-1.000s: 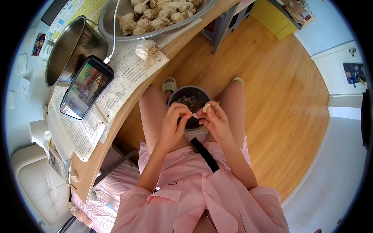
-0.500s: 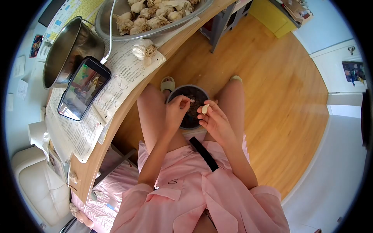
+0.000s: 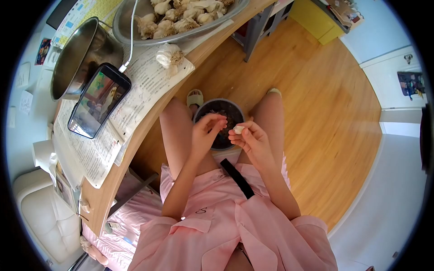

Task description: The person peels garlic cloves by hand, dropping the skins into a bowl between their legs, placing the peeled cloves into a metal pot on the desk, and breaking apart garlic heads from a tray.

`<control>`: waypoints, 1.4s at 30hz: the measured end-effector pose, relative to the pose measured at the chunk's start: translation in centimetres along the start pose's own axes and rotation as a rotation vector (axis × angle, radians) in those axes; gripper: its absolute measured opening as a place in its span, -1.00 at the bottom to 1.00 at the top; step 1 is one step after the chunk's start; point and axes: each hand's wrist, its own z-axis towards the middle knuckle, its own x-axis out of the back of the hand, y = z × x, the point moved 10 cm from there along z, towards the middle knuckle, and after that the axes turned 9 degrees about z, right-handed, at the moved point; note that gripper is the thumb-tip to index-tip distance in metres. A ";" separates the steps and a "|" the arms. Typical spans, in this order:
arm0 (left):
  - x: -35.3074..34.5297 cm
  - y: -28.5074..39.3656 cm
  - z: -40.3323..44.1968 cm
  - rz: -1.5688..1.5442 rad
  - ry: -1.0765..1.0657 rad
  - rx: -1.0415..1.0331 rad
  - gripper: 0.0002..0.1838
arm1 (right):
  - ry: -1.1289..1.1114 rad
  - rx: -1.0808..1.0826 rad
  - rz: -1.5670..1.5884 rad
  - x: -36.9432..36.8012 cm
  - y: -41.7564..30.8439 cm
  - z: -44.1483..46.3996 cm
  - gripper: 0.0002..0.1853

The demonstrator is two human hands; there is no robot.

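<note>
Garlic clove [image 3: 238,129] pinched in right grip [image 3: 254,141]; left grip [image 3: 204,134] curled, hold unclear; bin [image 3: 219,100] contains dark scraps [image 3: 231,119], basin [image 3: 211,29] garlic bulbs [image 3: 185,25].

Our left hand [image 3: 204,132] is the nearer to the long edge of the desk [image 3: 94,208], well apart from it, fingers curved over toward the thumb; whether their tips meet we cannot tell. Our right hand [image 3: 255,143] faces it, thumb and fingers brought together in a pinch, the lower fingers bent beneath. A small gap parts the two hands, which hang between our spread thighs [image 3: 177,137]. Our forearms [image 3: 177,192] slant inward from bent elbows [image 3: 171,211], and both wrists [image 3: 194,158] look almost straight
</note>
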 end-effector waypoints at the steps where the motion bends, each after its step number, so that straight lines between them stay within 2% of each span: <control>1: 0.1 2.1 -0.6 -0.078 -0.007 -0.016 -0.83 | 0.003 -0.005 -0.013 -0.2 -0.1 -0.1 -0.75; 4: -0.3 8.1 -1.8 -0.047 -0.078 -0.168 -0.77 | -0.005 -0.015 -0.038 -0.6 0.0 -0.4 -0.75; 7: -0.6 11.1 -2.3 0.247 -0.095 -0.282 -0.76 | -0.043 -0.007 -0.050 -1.0 0.2 -0.6 -0.75; 15: 0.0 11.9 -3.0 0.253 -0.042 -0.344 -0.82 | -0.083 0.026 -0.182 -2.1 -0.4 -1.0 -0.76; 22: 0.0 12.9 -3.8 0.236 -0.037 -0.421 -0.84 | -0.067 -0.018 -0.126 -2.4 0.0 -1.2 -0.81; 28: -0.9 13.4 -3.9 0.434 -0.065 -0.379 -0.84 | 0.005 -0.060 -0.071 -1.9 0.0 -1.1 -0.84; 31: -1.6 14.2 -4.6 0.673 -0.060 -0.480 -0.83 | 0.036 -0.051 -0.125 -1.8 -0.2 -1.0 -0.84; 37: -3.7 14.3 -5.1 1.070 -0.189 -0.531 -0.79 | 0.046 -0.031 -0.267 -1.4 -0.2 -1.1 -0.86; 42: -4.5 12.7 -5.6 1.090 -0.130 -0.498 -0.73 | 0.084 -0.075 -0.214 -2.8 -0.3 -1.4 -0.80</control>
